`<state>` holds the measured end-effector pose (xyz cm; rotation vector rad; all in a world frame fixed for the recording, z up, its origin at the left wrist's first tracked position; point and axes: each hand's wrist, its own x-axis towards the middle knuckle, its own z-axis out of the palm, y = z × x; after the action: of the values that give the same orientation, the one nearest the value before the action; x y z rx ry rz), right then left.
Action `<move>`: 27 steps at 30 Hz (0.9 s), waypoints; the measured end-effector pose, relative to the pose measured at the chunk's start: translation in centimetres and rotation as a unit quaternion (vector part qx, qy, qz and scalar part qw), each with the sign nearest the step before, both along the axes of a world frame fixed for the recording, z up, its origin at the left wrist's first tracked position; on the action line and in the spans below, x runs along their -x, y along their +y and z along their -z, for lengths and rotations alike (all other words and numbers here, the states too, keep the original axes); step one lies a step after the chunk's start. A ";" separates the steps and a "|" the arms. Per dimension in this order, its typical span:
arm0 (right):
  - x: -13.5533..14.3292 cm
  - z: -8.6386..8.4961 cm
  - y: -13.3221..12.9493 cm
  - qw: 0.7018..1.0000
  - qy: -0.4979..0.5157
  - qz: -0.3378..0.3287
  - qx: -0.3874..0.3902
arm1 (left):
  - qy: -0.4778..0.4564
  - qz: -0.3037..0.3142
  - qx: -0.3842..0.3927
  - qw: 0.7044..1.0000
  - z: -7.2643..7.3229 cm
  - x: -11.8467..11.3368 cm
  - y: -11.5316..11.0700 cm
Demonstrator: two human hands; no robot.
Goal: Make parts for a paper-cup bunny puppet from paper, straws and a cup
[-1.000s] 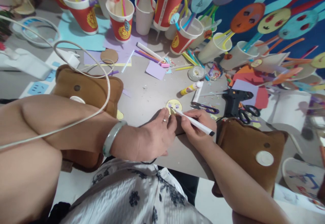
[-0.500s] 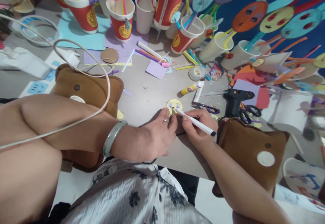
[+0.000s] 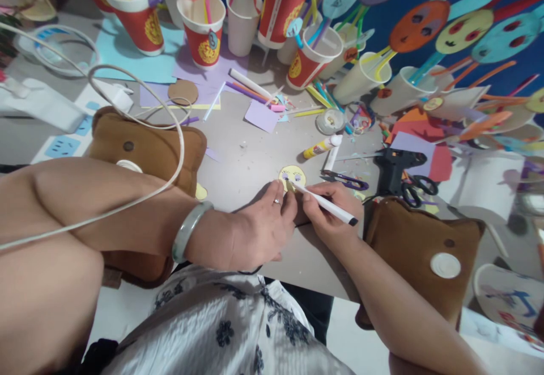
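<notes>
A round yellow paper disc (image 3: 296, 172) with two drawn purple eyes lies flat near the table's front edge. My left hand (image 3: 266, 222) presses on its lower left part with the fingertips, the fingers close together. In my right hand (image 3: 335, 211) is a white marker (image 3: 329, 206) with a black end, held like a pen. The marker's tip is over the disc, by the eyes. The lower part of the disc is hidden by my fingers.
Beyond the disc lie a yellow glue stick (image 3: 318, 147), purple-handled scissors (image 3: 348, 181) and a black glue gun (image 3: 395, 168). Brown cushions (image 3: 420, 250) flank my arms. A white cable (image 3: 181, 154) crosses my left forearm. Cups (image 3: 202, 29) line the back.
The back end of the marker has shifted slightly left and up with my right hand. My left hand and the disc look unmoved.
</notes>
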<state>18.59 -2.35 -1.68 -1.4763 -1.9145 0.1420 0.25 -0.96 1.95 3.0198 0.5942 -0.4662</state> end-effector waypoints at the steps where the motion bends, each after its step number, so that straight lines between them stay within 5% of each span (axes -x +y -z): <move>1: 0.0 0.0 0.0 1.000 -0.001 0.004 0.004 | -0.005 -0.004 0.004 1.000 0.0 0.0 0.0; 27: -0.2 0.2 -0.1 1.000 0.016 0.004 -0.010 | -0.030 -0.014 0.010 0.999 0.4 0.0 -0.1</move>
<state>18.75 -2.42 -1.92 -1.4599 -1.8796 0.1425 0.21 -1.05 1.54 2.9914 0.6220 -0.3753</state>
